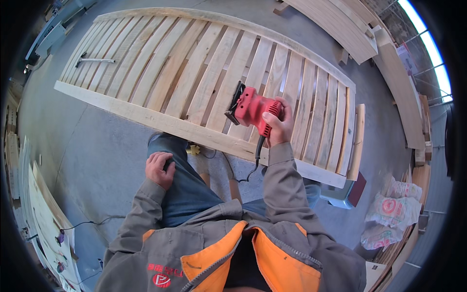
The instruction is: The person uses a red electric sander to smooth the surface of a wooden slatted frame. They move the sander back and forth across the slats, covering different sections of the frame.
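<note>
The person's right hand (280, 124), toward two o'clock, is clamped round a red power sander (255, 109), tilted over a slatted wooden panel (146, 116) at one o'clock. Well apart, the left hand (158, 169) rests loosely on a jeans-clad leg (182, 192) between eight and nine. A hammer-like tool (99, 60) lies on the slats at ten.

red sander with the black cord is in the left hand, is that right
No, wrong hand: the head view shows the red sander with the black cord in the right hand; the left hand rests on the leg.
</note>
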Motion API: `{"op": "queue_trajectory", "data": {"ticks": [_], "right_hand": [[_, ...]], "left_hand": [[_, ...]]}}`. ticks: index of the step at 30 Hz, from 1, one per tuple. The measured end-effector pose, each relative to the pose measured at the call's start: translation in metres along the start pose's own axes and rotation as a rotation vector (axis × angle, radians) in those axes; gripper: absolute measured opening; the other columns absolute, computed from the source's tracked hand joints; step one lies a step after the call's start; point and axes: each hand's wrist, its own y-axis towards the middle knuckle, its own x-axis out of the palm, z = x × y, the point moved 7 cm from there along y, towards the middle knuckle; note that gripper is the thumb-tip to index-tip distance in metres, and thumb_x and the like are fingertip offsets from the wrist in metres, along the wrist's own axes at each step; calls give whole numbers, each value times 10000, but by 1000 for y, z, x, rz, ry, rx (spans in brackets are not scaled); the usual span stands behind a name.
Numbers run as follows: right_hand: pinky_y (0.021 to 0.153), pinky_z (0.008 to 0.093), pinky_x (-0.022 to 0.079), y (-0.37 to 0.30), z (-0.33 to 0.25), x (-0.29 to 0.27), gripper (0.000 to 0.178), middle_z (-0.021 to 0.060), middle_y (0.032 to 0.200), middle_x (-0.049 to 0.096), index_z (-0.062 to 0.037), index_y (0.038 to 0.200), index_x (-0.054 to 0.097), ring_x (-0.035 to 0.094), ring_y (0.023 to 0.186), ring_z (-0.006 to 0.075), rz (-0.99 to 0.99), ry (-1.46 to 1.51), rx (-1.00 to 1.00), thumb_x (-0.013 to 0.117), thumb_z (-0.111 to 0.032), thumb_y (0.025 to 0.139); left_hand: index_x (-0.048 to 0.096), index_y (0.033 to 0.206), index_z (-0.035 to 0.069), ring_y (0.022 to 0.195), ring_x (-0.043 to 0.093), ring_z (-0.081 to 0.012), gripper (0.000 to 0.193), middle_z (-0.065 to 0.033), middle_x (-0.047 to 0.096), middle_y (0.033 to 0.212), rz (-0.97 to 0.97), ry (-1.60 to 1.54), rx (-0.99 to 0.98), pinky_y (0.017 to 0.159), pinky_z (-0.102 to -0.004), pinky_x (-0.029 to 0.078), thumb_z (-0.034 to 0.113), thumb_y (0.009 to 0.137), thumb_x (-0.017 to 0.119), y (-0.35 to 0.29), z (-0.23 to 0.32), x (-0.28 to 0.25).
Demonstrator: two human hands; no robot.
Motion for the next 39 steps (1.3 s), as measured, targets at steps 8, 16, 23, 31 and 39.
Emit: {"op": "queue_trajectory", "data": {"ticks": [8, 16, 23, 31, 39], "right_hand": [[917, 346, 578, -9, 33, 17, 694, 74, 1153, 662, -42, 1338, 596, 658, 1013, 183, 8, 39, 75, 864, -97, 700], [909, 311, 551, -23, 51, 17, 619, 11, 1106, 657, -92, 1261, 645, 638, 996, 131, -22, -77, 88, 871, -121, 686], [926, 327, 559, -12, 43, 22, 636, 30, 1136, 641, -89, 1278, 624, 637, 1031, 143, -42, -145, 92, 873, -157, 697], [884, 325, 563, 54, 45, 21, 601, 14, 1072, 637, -83, 1247, 636, 628, 960, 128, -35, -128, 83, 870, -154, 699], [864, 316, 560, 141, 35, 18, 625, 15, 1069, 626, -56, 1257, 626, 616, 952, 126, -33, -94, 0, 878, -150, 693]], "left_hand": [[727, 1104, 64, 1142, 667, -362, 296, -130, 750, 1126, 11, 24, 20, 1028, -471, 503, 97, 816, 785, 0, -4, -2], [721, 1098, 57, 1118, 675, -356, 301, -130, 751, 1119, -11, 26, 23, 1021, -470, 507, 81, 804, 777, 4, 1, 2], [718, 1092, 49, 1105, 677, -359, 301, -136, 751, 1112, -34, 46, 32, 1019, -471, 509, 68, 797, 774, 9, 3, 7], [710, 1093, 27, 1093, 658, -384, 311, -169, 731, 1112, -75, 57, 32, 1004, -472, 519, 25, 786, 756, 19, 8, 10], [709, 1080, 18, 1067, 662, -386, 301, -171, 732, 1095, -117, 64, 23, 983, -472, 528, 14, 782, 751, 34, 12, 15]]}}
